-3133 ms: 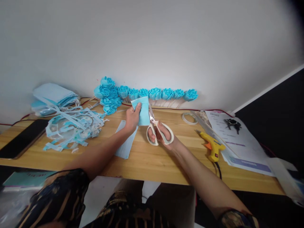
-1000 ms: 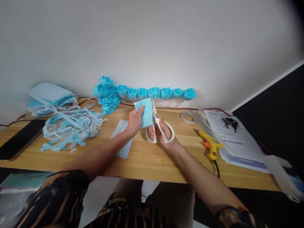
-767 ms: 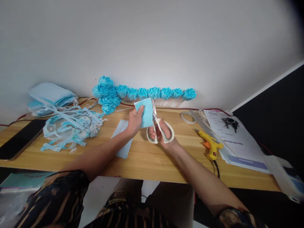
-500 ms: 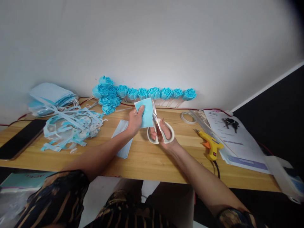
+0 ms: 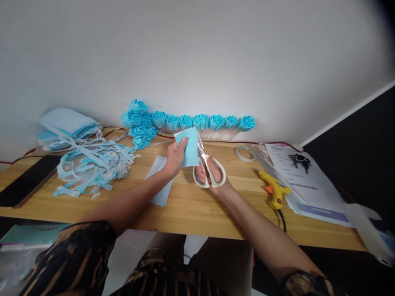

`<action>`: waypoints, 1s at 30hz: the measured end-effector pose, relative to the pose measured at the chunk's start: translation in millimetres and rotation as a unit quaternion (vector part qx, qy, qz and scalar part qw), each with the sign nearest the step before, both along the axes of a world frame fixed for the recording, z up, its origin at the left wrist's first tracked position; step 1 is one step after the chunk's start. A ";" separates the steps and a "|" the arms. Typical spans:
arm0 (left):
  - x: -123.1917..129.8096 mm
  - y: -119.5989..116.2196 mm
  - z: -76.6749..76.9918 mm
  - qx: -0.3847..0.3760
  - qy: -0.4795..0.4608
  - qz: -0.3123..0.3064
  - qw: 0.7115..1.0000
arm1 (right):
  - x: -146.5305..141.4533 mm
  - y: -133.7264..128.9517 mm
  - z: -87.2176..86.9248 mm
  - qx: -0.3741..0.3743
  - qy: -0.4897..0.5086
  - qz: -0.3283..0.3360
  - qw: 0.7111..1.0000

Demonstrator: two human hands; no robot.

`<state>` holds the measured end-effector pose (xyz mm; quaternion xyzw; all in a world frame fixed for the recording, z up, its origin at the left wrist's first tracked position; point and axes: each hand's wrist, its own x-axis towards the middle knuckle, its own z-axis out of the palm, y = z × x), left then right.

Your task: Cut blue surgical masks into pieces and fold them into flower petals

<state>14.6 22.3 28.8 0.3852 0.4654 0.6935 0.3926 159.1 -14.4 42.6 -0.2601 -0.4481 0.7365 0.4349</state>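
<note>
My left hand (image 5: 177,156) pinches a light blue folded sheet (image 5: 191,147) between thumb and fingers, above the table's middle. My right hand (image 5: 212,172) is closed on the white handles of the scissors (image 5: 202,153), whose blades point up along the sheet's right edge. Under my left wrist, a pale blue strip-shaped piece (image 5: 161,190) lies on the wood. Behind the hands, several blue flowers (image 5: 200,121) on sticks lean in a row against the wall, with a cluster of more flowers (image 5: 140,123) at their left end.
Cut blue strips (image 5: 92,164) are heaped at the left, by stacked masks (image 5: 68,123) and a black phone (image 5: 29,179). At right are a tape roll (image 5: 245,153), a yellow glue gun (image 5: 276,191), papers (image 5: 304,181) and keys (image 5: 300,159).
The scissor handles have come closer together as my right hand squeezes. My left hand and the sheet have hardly moved.
</note>
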 end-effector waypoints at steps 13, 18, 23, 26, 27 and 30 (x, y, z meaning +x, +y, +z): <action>-6.7 8.0 -3.6 -0.011 -0.082 -0.041 0.996 | 3.2 4.0 -1.8 0.016 -0.003 0.004 1.000; -11.1 8.6 3.5 -0.005 -0.097 -0.040 0.995 | 3.1 0.9 0.8 0.029 -0.023 0.004 0.999; -12.7 7.6 6.1 0.005 -0.064 -0.026 0.998 | 3.3 -0.4 0.0 0.040 -0.030 0.018 0.999; -13.2 7.6 6.6 0.007 -0.027 0.007 1.000 | 4.4 1.5 -4.4 0.039 -0.020 0.040 0.998; -13.4 7.7 6.7 0.010 -0.015 0.018 1.000 | 4.9 2.3 -6.0 0.039 -0.017 0.049 0.998; -14.2 8.6 6.5 0.023 0.011 0.035 0.999 | 6.1 4.1 -9.2 0.041 -0.017 0.064 0.997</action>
